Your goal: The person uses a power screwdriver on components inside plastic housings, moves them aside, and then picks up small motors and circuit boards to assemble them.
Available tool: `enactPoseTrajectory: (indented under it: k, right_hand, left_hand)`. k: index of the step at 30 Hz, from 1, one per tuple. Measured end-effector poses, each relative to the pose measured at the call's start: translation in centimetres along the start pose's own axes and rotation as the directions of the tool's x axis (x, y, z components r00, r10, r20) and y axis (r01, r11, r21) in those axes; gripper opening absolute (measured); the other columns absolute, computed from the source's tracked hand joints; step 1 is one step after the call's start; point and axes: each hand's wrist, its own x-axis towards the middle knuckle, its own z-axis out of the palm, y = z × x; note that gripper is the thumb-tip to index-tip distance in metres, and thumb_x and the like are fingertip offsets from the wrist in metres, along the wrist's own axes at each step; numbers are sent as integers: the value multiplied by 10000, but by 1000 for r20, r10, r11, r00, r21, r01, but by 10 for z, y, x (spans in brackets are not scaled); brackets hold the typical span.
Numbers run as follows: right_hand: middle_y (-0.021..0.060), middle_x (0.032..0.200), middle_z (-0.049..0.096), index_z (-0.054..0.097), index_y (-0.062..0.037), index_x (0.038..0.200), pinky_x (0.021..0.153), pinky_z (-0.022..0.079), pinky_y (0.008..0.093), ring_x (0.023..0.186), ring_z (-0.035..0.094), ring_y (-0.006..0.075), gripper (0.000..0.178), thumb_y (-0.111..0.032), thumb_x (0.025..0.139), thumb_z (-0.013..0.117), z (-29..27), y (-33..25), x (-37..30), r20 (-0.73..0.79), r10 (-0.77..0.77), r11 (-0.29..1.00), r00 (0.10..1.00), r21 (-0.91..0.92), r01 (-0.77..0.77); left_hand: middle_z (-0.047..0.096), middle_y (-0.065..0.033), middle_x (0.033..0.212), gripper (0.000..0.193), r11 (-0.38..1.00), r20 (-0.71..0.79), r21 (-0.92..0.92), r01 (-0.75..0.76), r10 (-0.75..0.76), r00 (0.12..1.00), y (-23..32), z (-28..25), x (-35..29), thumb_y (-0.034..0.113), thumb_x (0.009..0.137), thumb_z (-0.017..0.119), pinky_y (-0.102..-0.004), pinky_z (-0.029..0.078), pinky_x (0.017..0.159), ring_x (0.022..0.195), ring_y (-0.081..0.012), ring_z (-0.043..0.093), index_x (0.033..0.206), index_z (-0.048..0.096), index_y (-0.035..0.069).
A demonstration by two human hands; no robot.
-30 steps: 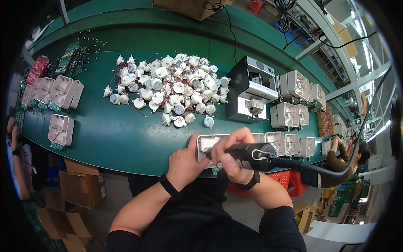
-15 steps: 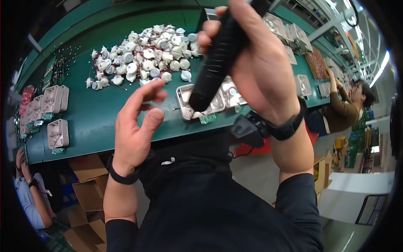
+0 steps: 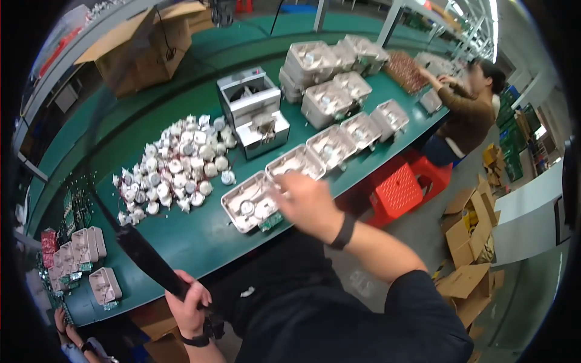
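My left hand point(image 3: 192, 301) is closed around the lower end of a black electric screwdriver point(image 3: 150, 259). The tool slants up and to the left, with a thin dark cord at its upper end. My right hand point(image 3: 310, 206), smeared by motion, is over the right part of a light grey plastic housing point(image 3: 227, 209) near the table's front edge. Its fingers are too blurred to show a grip. A round white part point(image 3: 247, 208) sits inside that housing, and a green circuit board point(image 3: 270, 221) hangs at its front side.
A heap of white motor-like parts point(image 3: 175, 158) lies behind the housing on the green table point(image 3: 196, 233). A grey machine point(image 3: 251, 115) stands beyond it. More housings point(image 3: 331, 145) line up rightward. Red stools point(image 3: 396, 190) stand below, and a co-worker point(image 3: 469, 115) sits at right.
The black electric screwdriver has passed from my right hand to my left. My right hand has come down to the housing. The view has shifted, showing more of the table's far side.
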Motion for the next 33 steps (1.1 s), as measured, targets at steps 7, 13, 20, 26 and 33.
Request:
enactPoseTrajectory:
  k: [7,13,20,26,33]
  right_hand:
    - [131,756,684,717,-80,811,651,528,453,733,662,347,215,-286,858,677,6,52,15,156,72,977,985,-211,-38]
    - [131,757,698,728,-60,778,697,550,453,758,681,340,307,-354,850,676,20,57,14,220,8,933,975,-351,72]
    - [159,820,721,741,-56,833,758,561,453,816,707,338,384,-435,841,680,18,61,20,316,63,888,947,-450,92]
    - [164,842,728,751,-50,868,767,565,449,837,714,342,312,-349,843,666,21,55,24,279,99,913,955,-408,24]
    - [174,772,691,708,-50,773,621,544,459,724,703,328,123,-126,736,618,62,58,13,133,14,950,991,-311,28]
  left_hand:
    - [408,-6,682,235,991,-4,-74,-115,116,993,3,-10,28,75,905,595,-241,354,452,461,-89,363,1066,426,48]
    - [395,4,670,187,993,42,-40,-112,114,993,-7,14,14,68,929,567,-235,342,470,478,-79,351,1063,440,41]
    - [402,7,652,182,982,62,-27,-187,189,980,-9,30,-9,67,928,570,-237,347,465,475,-78,351,1059,448,35]
    - [405,5,637,213,975,89,-74,-209,215,973,-13,40,-18,71,910,593,-236,361,453,454,-86,363,1058,441,51]
    - [419,10,662,221,978,63,-29,-206,208,976,-18,33,-22,82,900,599,-233,358,435,460,-80,383,1041,429,65]
